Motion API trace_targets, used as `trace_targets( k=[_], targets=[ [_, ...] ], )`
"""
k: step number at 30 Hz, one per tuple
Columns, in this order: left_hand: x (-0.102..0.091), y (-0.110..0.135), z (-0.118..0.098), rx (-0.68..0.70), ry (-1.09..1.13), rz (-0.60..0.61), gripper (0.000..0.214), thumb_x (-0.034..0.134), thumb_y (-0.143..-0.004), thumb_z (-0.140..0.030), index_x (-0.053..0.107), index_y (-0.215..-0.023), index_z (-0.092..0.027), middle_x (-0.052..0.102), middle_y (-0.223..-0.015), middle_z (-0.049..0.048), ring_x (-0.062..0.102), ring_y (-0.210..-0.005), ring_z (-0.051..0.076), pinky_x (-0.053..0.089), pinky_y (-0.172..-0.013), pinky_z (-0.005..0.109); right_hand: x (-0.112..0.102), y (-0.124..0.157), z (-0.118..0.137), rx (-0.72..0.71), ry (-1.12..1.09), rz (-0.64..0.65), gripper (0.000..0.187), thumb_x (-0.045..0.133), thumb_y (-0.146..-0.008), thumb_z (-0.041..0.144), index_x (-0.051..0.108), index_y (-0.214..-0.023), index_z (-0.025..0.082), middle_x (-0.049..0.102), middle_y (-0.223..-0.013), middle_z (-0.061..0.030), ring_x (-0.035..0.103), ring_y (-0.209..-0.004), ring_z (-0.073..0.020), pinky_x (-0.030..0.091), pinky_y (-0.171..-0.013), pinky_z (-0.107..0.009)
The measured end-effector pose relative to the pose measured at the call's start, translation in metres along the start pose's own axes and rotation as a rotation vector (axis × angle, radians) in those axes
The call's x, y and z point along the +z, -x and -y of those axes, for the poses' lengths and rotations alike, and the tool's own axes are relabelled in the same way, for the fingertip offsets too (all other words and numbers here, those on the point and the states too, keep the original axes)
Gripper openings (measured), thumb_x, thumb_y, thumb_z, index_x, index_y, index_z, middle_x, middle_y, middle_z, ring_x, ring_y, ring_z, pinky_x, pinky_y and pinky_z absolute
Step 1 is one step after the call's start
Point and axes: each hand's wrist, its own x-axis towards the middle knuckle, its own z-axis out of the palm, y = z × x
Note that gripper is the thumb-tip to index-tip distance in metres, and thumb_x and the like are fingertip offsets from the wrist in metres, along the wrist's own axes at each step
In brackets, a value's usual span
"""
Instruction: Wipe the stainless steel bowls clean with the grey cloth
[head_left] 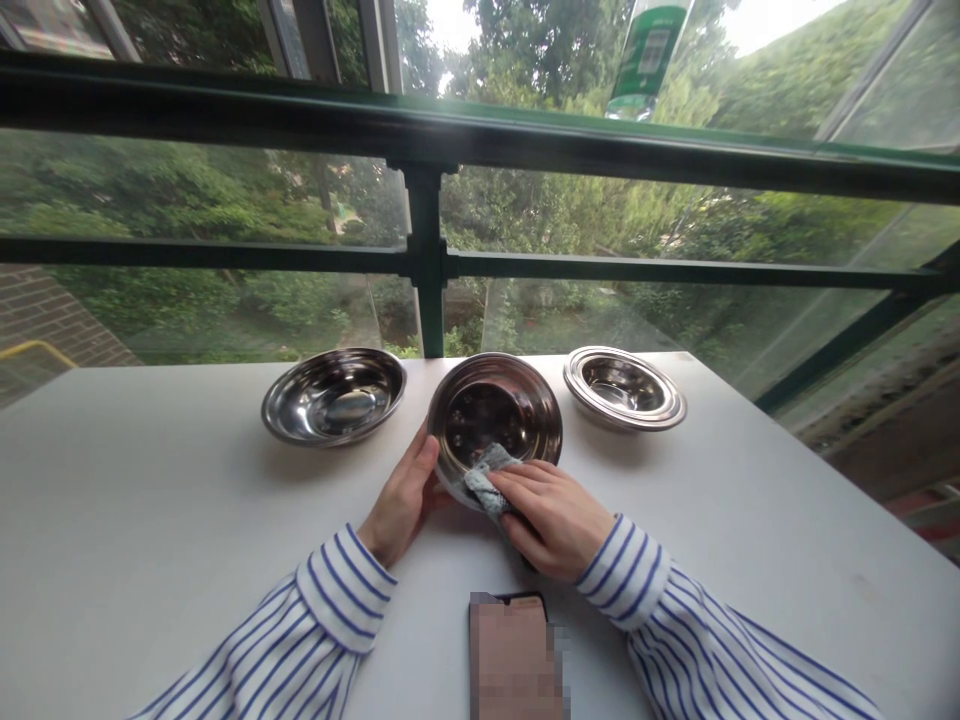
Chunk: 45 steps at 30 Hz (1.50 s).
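Middle bowl (491, 415) silver, brownish inside; left bowl (341, 405) at nine o'clock and right bowl (626, 390) at three, bright silver. Cloth (491, 470) at its six, pale grey-blue. Sleeves (341, 590) at seven and five, white striped blue. Table (180, 520) white. Railing (427, 215) at twelve, dark green.

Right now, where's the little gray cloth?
In the head view, the gray cloth is below the picture's middle, held in the right hand against the near side of the middle metal bowl, which the left hand grips.

One close head view, forward and down across a table (187, 540), railing (225, 110) beyond.
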Motion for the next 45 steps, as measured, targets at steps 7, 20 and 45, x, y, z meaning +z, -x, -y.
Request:
trace_targets(
  k=[7, 20, 45],
  targets=[
    [0.002, -0.001, 0.000, 0.006, 0.005, -0.094, 0.057, 0.050, -0.085, -0.042, 0.031, -0.139, -0.033, 0.054, -0.130, 0.0047, 0.058, -0.105, 0.027, 0.053, -0.078, 0.039, 0.001, -0.003, 0.003, 0.040, 0.020, 0.007, 0.042, 0.042, -0.087, 0.030, 0.049, -0.124, 0.011, 0.061, -0.118, -0.0126, 0.053, -0.110, -0.0247, 0.039, -0.095, -0.041],
    [-0.001, -0.004, 0.004, 0.039, 0.056, -0.169, 0.052, 0.051, -0.084, -0.042, 0.044, -0.132, -0.025, 0.058, -0.126, 0.0062, 0.054, -0.112, 0.027, 0.047, -0.090, 0.040, -0.005, -0.006, -0.002, 0.082, 0.141, 0.030, 0.035, 0.040, -0.087, 0.026, 0.056, -0.115, 0.013, 0.063, -0.113, -0.0121, 0.055, -0.108, -0.0237, 0.034, -0.100, -0.045],
    [-0.003, -0.005, 0.006, 0.039, 0.094, -0.136, 0.048, 0.052, -0.083, -0.044, 0.054, -0.124, -0.020, 0.059, -0.124, 0.0078, 0.048, -0.119, 0.027, 0.042, -0.096, 0.039, 0.009, -0.020, 0.024, -0.006, 0.012, 0.003, 0.042, 0.037, -0.088, 0.025, 0.046, -0.124, 0.007, 0.054, -0.126, -0.0145, 0.046, -0.119, -0.0216, 0.029, -0.106, -0.039]
  ],
)
